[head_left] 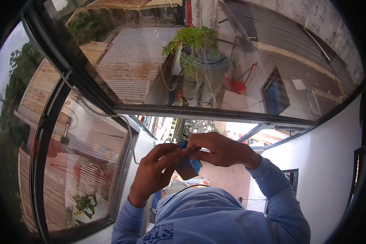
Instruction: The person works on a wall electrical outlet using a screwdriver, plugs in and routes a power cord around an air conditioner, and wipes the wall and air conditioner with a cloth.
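A wide window (146, 53) fills the top of the view, its dark frame running across above the hands; rusty roofs (128, 83) and a leafy plant (195, 38) show in its glass. A second pane (89, 158) stands at the left, and a white wall (313, 158) curves along the right. Below, the person's blue shirt (219, 215) takes up the lower middle, with brownish floor (234, 177) past it. Both sleeved arms reach up to the middle. The left hand (155, 168) has a narrow grip, holding a small blue piece (195, 165). The right hand (219, 149) also grips narrowly, thumb and fingers pinching its upper part; the fingers partly hide the contact. The piece hangs between the hands, in front of the chest.
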### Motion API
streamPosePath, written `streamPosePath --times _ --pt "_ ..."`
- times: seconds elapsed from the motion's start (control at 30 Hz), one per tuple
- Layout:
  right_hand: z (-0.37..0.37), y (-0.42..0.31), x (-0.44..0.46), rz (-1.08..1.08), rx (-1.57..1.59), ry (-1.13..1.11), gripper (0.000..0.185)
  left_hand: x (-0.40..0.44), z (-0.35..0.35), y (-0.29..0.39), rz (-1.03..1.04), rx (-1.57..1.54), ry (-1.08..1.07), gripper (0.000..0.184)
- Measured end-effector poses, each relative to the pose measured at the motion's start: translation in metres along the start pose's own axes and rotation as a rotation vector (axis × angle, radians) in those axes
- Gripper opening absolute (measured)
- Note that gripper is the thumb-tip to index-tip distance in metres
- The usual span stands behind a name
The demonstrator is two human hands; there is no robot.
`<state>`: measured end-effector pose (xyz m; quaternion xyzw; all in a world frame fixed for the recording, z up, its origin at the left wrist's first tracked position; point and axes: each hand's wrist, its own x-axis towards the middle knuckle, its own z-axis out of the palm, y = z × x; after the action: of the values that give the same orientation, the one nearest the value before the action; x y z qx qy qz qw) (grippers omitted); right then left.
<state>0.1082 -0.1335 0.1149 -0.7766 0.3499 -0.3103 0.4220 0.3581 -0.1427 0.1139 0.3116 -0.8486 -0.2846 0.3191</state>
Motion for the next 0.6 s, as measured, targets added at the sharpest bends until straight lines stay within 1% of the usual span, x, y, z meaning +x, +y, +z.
streamPosePath --times 0.07,0.17,0.27,0.37,0.43,0.53,0.6 --pt "0.001 -0.001 -0.001 0.01 0.009 -0.016 0.015 0.004 -0.011 0.005 -0.01 0.041 -0.075 0.036" --pt "0.004 -0.002 0.0 0.022 0.005 -0.043 0.015 0.002 -0.017 0.001 0.052 0.134 -0.12 0.032" --pt "0.007 -0.006 0.0 0.045 -0.004 -0.033 0.014 0.002 -0.02 0.005 0.054 0.17 -0.129 0.029" --pt "0.009 -0.008 0.0 0.046 -0.013 -0.006 0.012 0.001 -0.02 0.004 0.079 0.162 -0.095 0.026" --pt "0.012 -0.006 -0.002 0.04 -0.014 0.009 0.008 0.0 -0.017 0.001 0.029 0.097 -0.07 0.025" --pt "0.013 0.0 -0.004 0.059 0.026 -0.004 0.014 -0.001 -0.013 0.002 -0.044 -0.007 -0.036 0.024" --pt "0.017 -0.004 -0.009 0.087 0.093 0.007 0.013 -0.004 -0.013 0.003 -0.092 -0.063 -0.051 0.023"
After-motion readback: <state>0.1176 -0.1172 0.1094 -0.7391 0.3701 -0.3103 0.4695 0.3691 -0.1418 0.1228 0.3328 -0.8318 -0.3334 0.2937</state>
